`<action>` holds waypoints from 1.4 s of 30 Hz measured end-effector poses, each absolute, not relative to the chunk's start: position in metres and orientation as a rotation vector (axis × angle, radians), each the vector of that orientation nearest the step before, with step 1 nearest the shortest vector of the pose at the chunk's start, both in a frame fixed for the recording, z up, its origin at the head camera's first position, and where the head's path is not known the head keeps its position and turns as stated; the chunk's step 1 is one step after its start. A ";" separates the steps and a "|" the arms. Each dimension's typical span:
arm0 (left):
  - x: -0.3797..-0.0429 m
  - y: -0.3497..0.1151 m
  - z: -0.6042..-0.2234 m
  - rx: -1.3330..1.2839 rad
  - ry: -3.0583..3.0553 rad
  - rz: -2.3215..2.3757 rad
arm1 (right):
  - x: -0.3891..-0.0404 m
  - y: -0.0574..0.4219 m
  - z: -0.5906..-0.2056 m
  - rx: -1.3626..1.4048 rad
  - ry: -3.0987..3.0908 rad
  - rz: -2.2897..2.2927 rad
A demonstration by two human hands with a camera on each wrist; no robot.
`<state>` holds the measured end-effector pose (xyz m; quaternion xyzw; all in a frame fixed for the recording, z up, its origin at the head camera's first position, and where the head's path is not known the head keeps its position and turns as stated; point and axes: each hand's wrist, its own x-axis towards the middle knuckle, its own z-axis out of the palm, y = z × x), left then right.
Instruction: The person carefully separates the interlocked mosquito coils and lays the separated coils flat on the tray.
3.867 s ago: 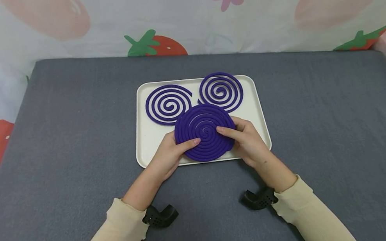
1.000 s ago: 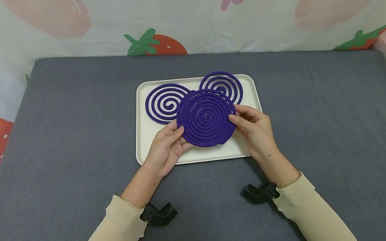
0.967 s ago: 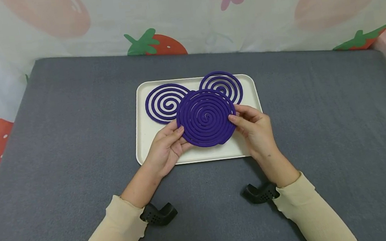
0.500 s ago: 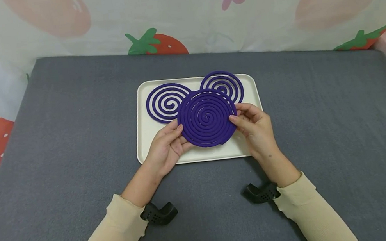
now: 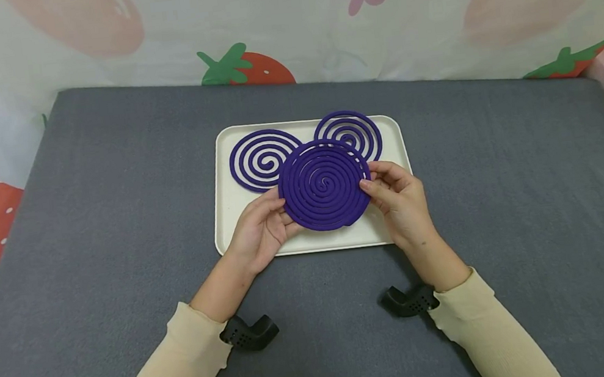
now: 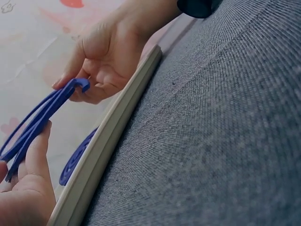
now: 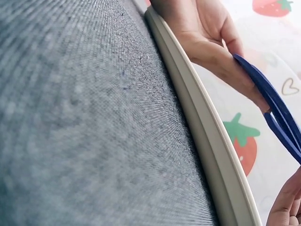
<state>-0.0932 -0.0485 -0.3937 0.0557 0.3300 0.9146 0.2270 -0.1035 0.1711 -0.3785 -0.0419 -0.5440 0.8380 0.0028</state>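
A dark purple, tightly wound pair of mosquito coils (image 5: 324, 185) is held over the tray in the head view. Its outer turns show thin gaps. My left hand (image 5: 257, 233) pinches the left rim, thumb on top and fingers beneath. At the opposite rim my right hand (image 5: 401, 199) pinches with thumb and fingers. Seen edge-on in the left wrist view, the held coils (image 6: 35, 122) part into thin layers clear of the tray. Two looser single coils, a left one (image 5: 246, 157) and a right one (image 5: 370, 126), lie at the tray's back, partly covered by the held pair.
The white rectangular tray (image 5: 228, 221) has a low raised rim and sits on a grey cloth-covered table (image 5: 501, 192). The right single coil overhangs the tray's back rim. A white curtain with strawberry prints (image 5: 273, 68) hangs behind the table.
Compared with about four seconds ago, the coil pair is farther from me and my thumbs have moved from near its centre to its rim. Over the last second almost nothing moves.
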 end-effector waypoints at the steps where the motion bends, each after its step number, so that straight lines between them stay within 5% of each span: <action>1: -0.093 -0.048 -0.394 0.148 0.929 2.518 | -0.104 0.171 -0.379 -0.132 -1.709 2.629; 42: -0.092 -0.047 -0.395 0.221 1.212 2.448 | -0.105 0.174 -0.381 -0.228 -1.796 2.614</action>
